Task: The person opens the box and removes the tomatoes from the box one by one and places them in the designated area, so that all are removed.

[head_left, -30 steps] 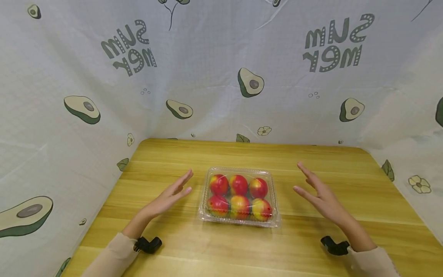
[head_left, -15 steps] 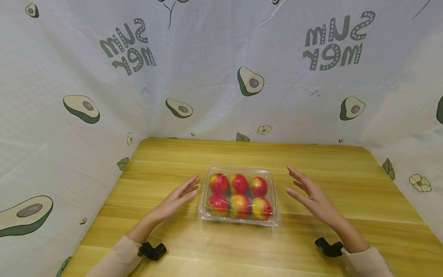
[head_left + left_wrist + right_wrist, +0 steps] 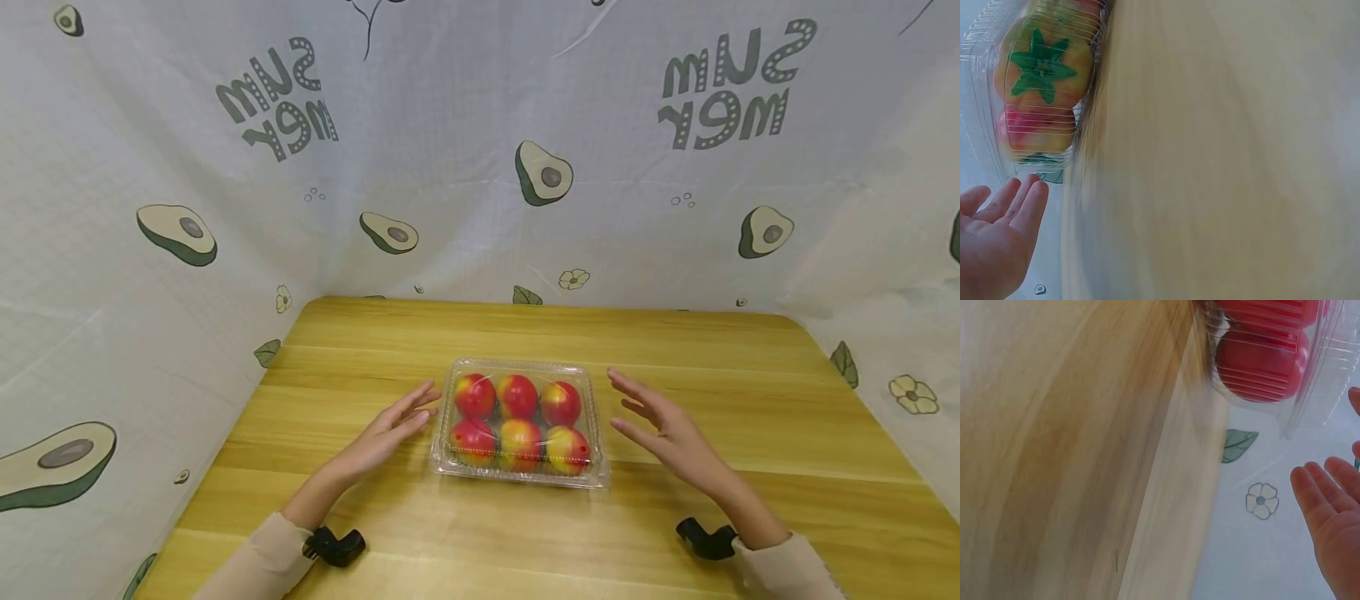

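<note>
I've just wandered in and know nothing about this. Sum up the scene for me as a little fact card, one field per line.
Container: clear plastic box, lid on, resting on the table
Contents: six red-and-yellow fruits, two rows of three
Surface: wood-grain table
Left hand: fingers extended, near the box's left side; contact hard to tell
Right hand: fingers extended, apart from the box's right side
Wrists: a black device at each, beside beige sleeves
Backdrop: white cloth printed with avocados, flowers and mirrored "summer" lettering
</note>
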Demonstrator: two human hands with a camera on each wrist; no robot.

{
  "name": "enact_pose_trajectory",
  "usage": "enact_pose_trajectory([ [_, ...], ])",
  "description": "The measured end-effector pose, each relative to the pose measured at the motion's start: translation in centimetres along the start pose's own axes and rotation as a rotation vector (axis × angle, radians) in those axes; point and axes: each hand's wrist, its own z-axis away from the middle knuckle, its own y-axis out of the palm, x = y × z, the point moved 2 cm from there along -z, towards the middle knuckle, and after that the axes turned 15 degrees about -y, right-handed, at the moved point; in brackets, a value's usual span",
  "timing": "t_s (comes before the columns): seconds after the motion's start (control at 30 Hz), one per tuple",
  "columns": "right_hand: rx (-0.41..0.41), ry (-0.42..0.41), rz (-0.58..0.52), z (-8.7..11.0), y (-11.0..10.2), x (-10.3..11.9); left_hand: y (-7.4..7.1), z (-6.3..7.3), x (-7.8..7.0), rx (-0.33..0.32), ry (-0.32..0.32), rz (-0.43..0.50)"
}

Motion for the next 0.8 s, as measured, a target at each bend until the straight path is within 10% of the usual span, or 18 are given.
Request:
enact_pose_trajectory([
  [0.8, 0.093, -0.083, 0.033, 0.41, 0.62, -0.47, 0.68, 0.02, 0.03, 0.070, -0.040, 0.136],
])
